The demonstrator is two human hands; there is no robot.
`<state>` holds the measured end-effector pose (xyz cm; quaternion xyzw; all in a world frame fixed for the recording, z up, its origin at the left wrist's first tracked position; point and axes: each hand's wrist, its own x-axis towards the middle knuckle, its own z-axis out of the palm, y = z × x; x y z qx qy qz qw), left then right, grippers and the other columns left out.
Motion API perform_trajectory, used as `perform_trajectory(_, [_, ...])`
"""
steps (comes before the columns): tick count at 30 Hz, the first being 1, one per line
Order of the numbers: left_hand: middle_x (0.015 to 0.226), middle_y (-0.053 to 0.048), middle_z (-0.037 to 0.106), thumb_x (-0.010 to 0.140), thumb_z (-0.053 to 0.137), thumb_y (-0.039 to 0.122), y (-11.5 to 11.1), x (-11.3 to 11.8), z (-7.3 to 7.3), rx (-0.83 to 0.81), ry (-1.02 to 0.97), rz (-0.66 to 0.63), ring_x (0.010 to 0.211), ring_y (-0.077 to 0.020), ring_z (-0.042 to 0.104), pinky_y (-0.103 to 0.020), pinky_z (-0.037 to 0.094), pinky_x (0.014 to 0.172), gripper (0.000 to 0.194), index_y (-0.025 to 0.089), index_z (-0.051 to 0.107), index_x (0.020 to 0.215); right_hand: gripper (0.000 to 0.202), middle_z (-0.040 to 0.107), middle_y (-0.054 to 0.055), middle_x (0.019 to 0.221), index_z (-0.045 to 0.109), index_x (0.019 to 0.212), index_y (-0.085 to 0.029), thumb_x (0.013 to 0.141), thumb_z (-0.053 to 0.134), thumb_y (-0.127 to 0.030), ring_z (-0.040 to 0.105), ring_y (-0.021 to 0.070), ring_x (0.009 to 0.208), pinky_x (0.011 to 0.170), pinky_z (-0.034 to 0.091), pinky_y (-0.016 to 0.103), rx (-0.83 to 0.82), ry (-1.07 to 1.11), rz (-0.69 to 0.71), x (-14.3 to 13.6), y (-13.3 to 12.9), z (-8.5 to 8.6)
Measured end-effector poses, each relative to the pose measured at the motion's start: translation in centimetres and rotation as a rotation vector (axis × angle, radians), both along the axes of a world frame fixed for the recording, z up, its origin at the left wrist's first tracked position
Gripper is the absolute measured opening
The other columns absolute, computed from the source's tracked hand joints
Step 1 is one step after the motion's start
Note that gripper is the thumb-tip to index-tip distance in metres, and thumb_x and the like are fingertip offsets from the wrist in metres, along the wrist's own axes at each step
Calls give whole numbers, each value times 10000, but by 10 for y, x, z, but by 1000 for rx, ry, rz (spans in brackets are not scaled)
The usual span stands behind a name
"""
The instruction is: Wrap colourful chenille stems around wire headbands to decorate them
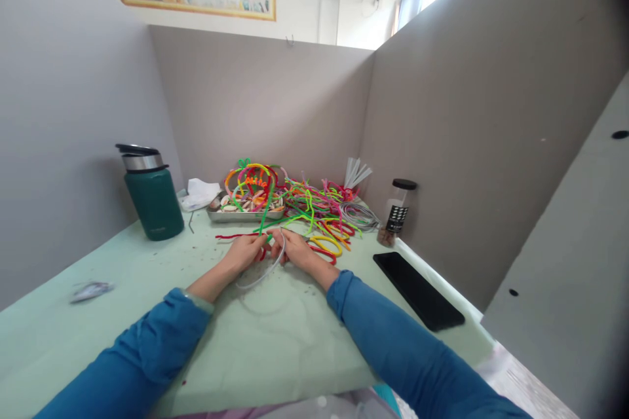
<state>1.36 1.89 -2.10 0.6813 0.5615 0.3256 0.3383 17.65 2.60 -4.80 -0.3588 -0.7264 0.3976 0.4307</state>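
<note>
Craft workspace: partitioned desk (275, 353), colorful pipe cleaners (319, 200).

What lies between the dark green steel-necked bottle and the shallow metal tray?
In the head view, a crumpled white sheet lies between bottle and tray, with a thin bent grey rod in front.

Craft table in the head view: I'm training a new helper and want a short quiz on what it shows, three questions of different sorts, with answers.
1. Which of these stands on the left side of the table?
A) phone
B) green bottle
C) metal tray

2. True or false: the left hand and the right hand are close together.

3. Fill in the colour: the lid of the clear jar is ____.

Key: 1 B; 2 true; 3 black.
</note>
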Motion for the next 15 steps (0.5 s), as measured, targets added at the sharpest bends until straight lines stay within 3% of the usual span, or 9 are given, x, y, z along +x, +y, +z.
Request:
perform_trajectory(4, [420, 29, 439, 770, 408, 466, 1, 0, -1, 108, 146, -55, 404, -109, 375, -232, 246, 434, 391, 179, 531, 535, 278, 584, -12, 653, 582, 965, -167, 826, 548, -406, 503, 89, 502, 478, 398, 199, -8, 52, -6, -2, 4, -3])
perform_trajectory(7, [435, 34, 437, 781, 404, 442, 3, -1, -3, 154, 173, -114, 421, -106, 387, -226, 259, 441, 372, 190, 456, 513, 186, 582, -14, 649, 575, 861, -169, 791, 587, -341, 495, 89, 504, 478, 409, 201, -25, 67, -35, -2, 6, -5])
perform_trajectory(15, [531, 48, 481, 782, 466, 452, 4, 0, -10, 1, -117, -184, 349, -62, 322, -209, 238, 346, 287, 183, 468, 683, 139, 569, -21, 626, 534, 811, -163, 807, 544, -302, 479, 77, 473, 449, 388, 187, 3, 78, -43, 0, 3, -1])
